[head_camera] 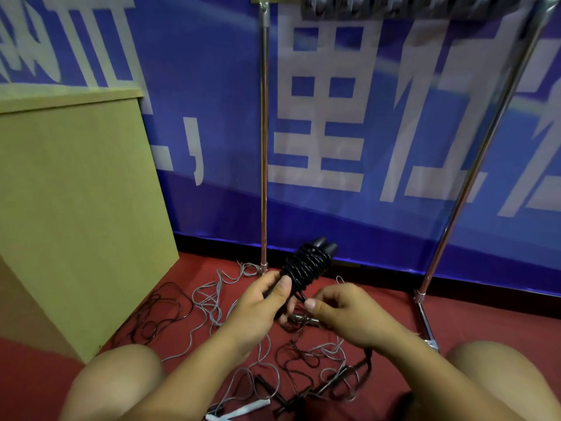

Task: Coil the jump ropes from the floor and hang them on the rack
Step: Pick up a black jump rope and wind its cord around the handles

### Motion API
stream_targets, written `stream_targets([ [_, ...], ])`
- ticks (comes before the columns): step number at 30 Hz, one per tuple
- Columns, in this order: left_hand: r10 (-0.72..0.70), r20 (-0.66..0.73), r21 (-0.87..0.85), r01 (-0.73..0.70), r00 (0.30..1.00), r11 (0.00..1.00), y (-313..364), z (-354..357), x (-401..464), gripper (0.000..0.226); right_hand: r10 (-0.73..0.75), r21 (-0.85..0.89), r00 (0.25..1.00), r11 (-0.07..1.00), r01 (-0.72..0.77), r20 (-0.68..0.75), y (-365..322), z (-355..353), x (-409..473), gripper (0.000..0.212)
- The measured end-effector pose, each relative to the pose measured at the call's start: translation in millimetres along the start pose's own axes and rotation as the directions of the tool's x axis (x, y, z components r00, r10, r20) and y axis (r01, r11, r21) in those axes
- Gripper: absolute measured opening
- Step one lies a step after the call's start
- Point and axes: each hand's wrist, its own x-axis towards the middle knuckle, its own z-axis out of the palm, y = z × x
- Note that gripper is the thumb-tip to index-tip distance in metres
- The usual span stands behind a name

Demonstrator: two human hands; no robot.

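Note:
My left hand [267, 302] grips a black jump rope [305, 265] whose cord is wound tightly around its two handles, the handle tops pointing up and away. My right hand [340, 311] pinches the loose end of that black cord just to the right of the bundle. Several loose grey ropes [212, 296] and black ropes [158, 314] lie tangled on the red floor beneath and around my hands. The chrome rack [263, 147] stands in front of me, with dark coiled ropes [394, 6] hanging along its top bar.
A tan wooden box [76, 208] stands at the left against the blue banner wall [364, 117]. The rack's right post [473, 165] slants down to a foot bar [426, 326] on the floor. My bare knees frame the bottom of the view.

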Motion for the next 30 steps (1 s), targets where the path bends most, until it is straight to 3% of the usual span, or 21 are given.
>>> stream_targets([
  [5,0.005,-0.142,0.177,0.020,0.990,0.984,-9.2,-4.1,6.9,0.020,-0.017,0.005,0.995,1.000,0.016,0.096,-5.5,-0.9,-4.0,0.014],
  [8,0.036,-0.194,0.314,0.027,0.980,0.949,-16.1,-9.0,11.4,0.020,-0.012,0.031,0.993,1.000,0.008,0.121,-10.0,0.1,-6.7,0.006],
  [12,0.145,-0.342,0.557,0.076,0.928,0.827,-16.8,-16.9,17.9,0.019,0.024,0.041,0.983,0.999,-0.032,0.182,-13.9,-3.8,-9.9,0.010],
  [15,0.141,-0.417,0.642,0.181,0.898,0.745,-13.0,-21.3,18.7,0.021,0.024,0.017,0.980,0.999,-0.027,0.196,-15.1,-5.0,-11.9,0.013],
  [23,0.053,-0.360,0.702,0.233,0.931,0.673,-18.3,-25.5,22.4,0.023,-0.096,0.013,0.991,0.995,0.098,-0.093,-16.1,-10.3,-10.3,0.024],
  [30,-0.018,-0.167,0.652,0.124,0.986,0.748,-21.3,-19.4,19.5,0.014,-0.106,-0.051,0.939,0.994,0.094,-0.327,-7.1,-8.7,-5.2,0.014],
])
